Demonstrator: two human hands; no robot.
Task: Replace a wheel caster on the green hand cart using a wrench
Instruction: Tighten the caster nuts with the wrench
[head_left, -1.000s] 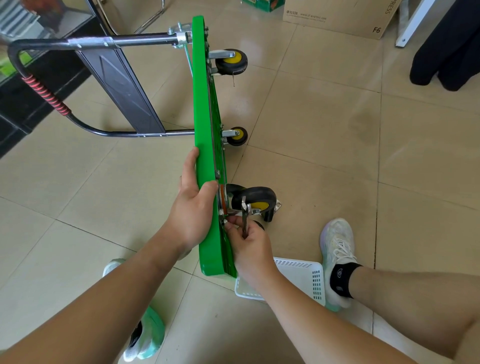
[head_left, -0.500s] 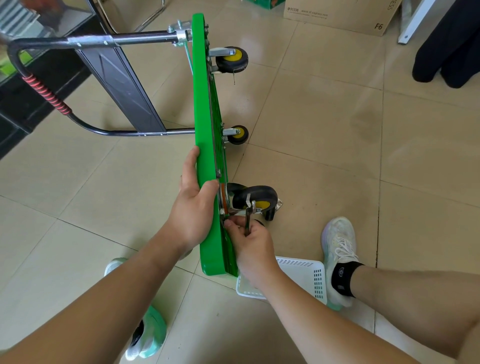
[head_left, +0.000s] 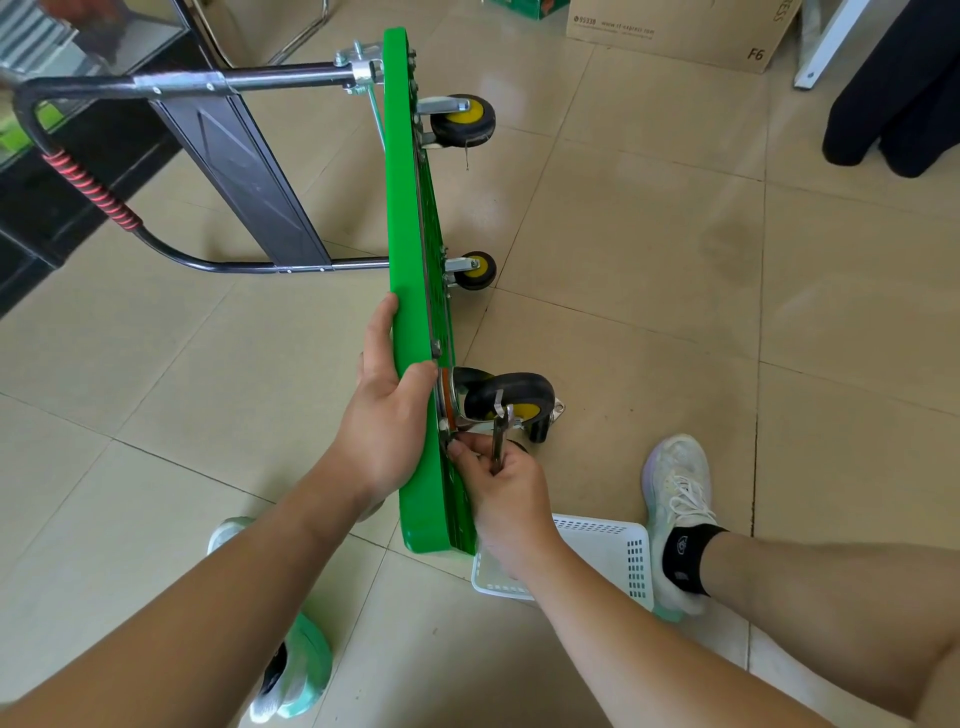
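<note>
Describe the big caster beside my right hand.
The big caster has a black tyre on a yellow hub, held in a shiny metal fork with an orange ring at its base plate. It sticks out sideways from the upended green cart deck. The wrench in the right hand crosses its bracket.

One green hand cart. Three wheel casters in sight: far caster, middle caster, near caster. One wrench. Two hands: left hand, right hand. One white basket, near right. Two shoes: left shoe, right shoe. One cardboard box, far right.
</note>
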